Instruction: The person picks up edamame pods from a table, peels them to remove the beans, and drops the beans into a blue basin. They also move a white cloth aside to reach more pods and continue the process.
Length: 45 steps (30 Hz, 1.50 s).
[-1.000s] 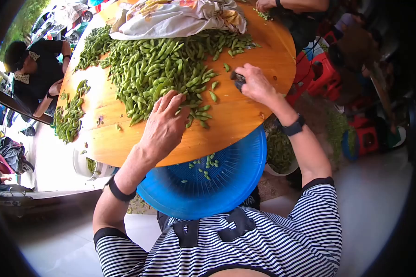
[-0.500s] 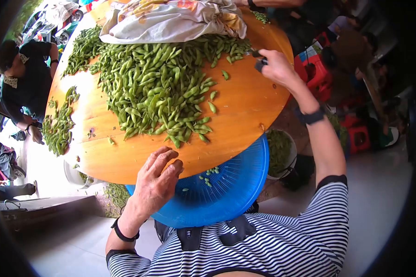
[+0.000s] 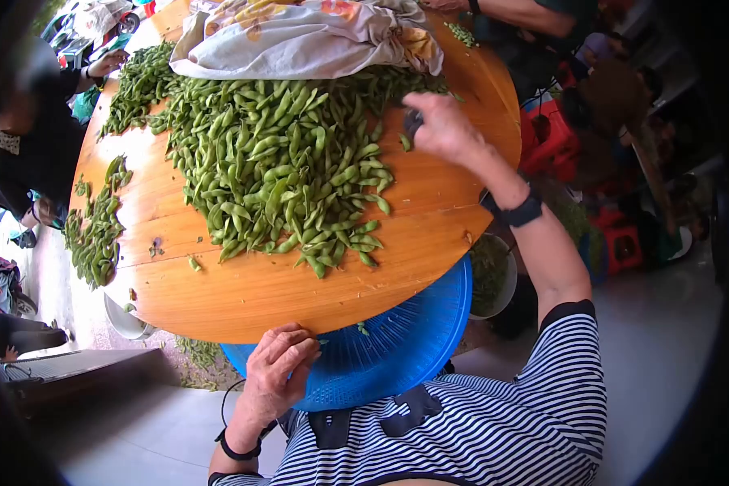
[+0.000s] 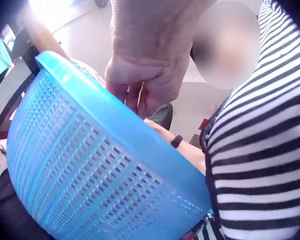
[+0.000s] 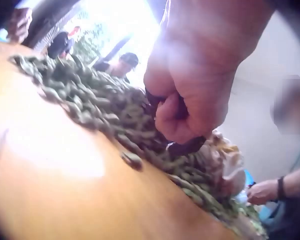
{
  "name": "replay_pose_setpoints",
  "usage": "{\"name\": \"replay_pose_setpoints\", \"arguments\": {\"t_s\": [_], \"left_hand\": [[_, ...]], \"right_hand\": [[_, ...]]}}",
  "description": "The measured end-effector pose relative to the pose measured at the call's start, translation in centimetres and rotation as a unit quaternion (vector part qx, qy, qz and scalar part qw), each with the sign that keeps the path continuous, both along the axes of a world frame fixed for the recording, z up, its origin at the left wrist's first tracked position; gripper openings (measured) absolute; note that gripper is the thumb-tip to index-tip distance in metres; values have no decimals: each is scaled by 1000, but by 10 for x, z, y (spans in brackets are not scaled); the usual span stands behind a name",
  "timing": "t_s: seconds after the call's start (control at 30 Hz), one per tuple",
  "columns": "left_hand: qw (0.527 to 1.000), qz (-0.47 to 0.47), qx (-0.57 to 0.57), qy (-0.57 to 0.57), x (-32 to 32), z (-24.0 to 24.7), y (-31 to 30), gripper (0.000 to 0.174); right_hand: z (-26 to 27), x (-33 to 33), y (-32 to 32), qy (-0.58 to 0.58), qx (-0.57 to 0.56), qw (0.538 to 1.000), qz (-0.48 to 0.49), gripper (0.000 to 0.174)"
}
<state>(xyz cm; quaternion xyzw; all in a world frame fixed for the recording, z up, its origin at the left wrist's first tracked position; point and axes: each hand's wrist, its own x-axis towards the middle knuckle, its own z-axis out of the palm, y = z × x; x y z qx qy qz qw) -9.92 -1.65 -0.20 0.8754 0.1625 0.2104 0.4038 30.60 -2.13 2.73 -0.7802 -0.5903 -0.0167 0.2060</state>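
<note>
A large heap of green soybean pods (image 3: 275,170) covers the middle of the wooden table (image 3: 413,259). At the heap's right edge my right hand (image 3: 445,128) grips black-handled scissors (image 3: 413,123), blurred, with the blades not showing. In the right wrist view the fingers curl around the dark handles (image 5: 182,147), low over the pods. My left hand (image 3: 279,368) is at the table's near edge, fingers loosely bent downward beside the blue basket (image 3: 429,348). The left wrist view shows its fingers hanging behind the basket's rim (image 4: 125,125), fingertips hidden and no held thing visible.
A patterned cloth (image 3: 300,40) lies over the far side of the heap. A smaller pod pile (image 3: 97,231) sits at the table's left edge. Another person's arm (image 3: 526,14) reaches in at the far right; a person stands left. A white bucket (image 3: 498,279) stands below the table.
My left hand has drawn back from the heap to the table's near edge by the basket. My right hand moved outward with the scissors, then back toward the heap's right edge.
</note>
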Motion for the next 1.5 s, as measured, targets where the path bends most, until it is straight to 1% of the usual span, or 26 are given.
{"name": "replay_pose_setpoints", "arguments": {"t_s": [0.03,0.1,0.13,0.23,0.3,0.37,0.4,0.47,0.5,0.57,0.6,0.63,0.7,0.83,0.97,1.03,1.07,1.1,1.17,1.23,1.3,1.37,1.4,1.43,1.47,1.5], "left_hand": [[1000,1,-1,-1,0,-2,-2,27],[1000,6,19,-15,1,-7,-4,27],[1000,9,19,-16,0,-9,-3,27],[1000,19,11,-21,1,-14,-4,26],[999,33,-6,-34,2,-17,-4,26],[999,40,-12,-34,4,-18,-4,25],[998,49,-17,-34,4,-18,-4,25],[998,49,-20,-33,5,-18,-4,24],[998,49,-24,-34,5,-18,-4,23],[998,49,-25,-33,4,-18,-4,23],[998,48,-27,-33,4,-18,-4,22],[998,48,-26,-34,5,-19,-4,22],[998,51,-26,-39,5,-20,-5,22],[997,60,-20,-41,4,-23,-6,22],[996,72,-12,-53,5,-27,-10,22],[995,80,-6,-61,6,-26,-11,22],[995,77,-4,-61,6,-25,-12,22],[995,73,-2,-62,5,-24,-13,22],[997,55,13,-58,0,-23,-16,21],[997,35,28,-56,-6,-22,-17,20],[989,121,53,-69,-15,-22,-17,19],[966,228,81,-86,-28,-33,-11,15],[954,275,80,-87,-33,-34,-9,13],[940,321,78,-88,-37,-35,-9,10],[940,320,80,-88,-42,-41,-10,10],[931,352,57,-83,-47,-54,-12,14]], "right_hand": [[-2,16,1,-25,13,998,-56,21],[-12,44,1,-78,39,990,-114,23],[-18,53,6,-48,-15,986,-158,26],[-33,34,22,-77,-58,981,-166,24],[-38,18,22,-65,-42,987,-141,25],[-34,1,16,-40,30,996,76,35],[-28,-6,14,-40,31,996,76,35],[-14,-16,11,26,-35,985,165,35],[-12,-14,12,27,-34,985,166,35],[-5,-3,20,3,44,991,126,38],[-1,3,25,-15,29,996,86,36],[-5,9,33,-15,30,996,85,36],[-20,15,52,-55,145,985,80,31],[-36,20,76,-85,77,993,26,38],[-40,22,72,-110,100,987,53,30],[-37,17,63,-44,86,993,66,36],[-38,12,57,-41,108,991,74,30],[-37,8,50,-42,109,990,76,30],[-30,-4,33,-11,63,987,146,12],[-21,-26,11,39,36,984,167,13],[-22,-39,-6,62,51,981,178,14],[-17,-49,-23,112,95,977,157,14],[-16,-49,-29,113,95,977,157,14],[-14,-48,-34,110,100,981,128,15],[-13,-46,-38,106,106,984,100,17],[-15,-43,-41,106,107,984,100,17]]}}
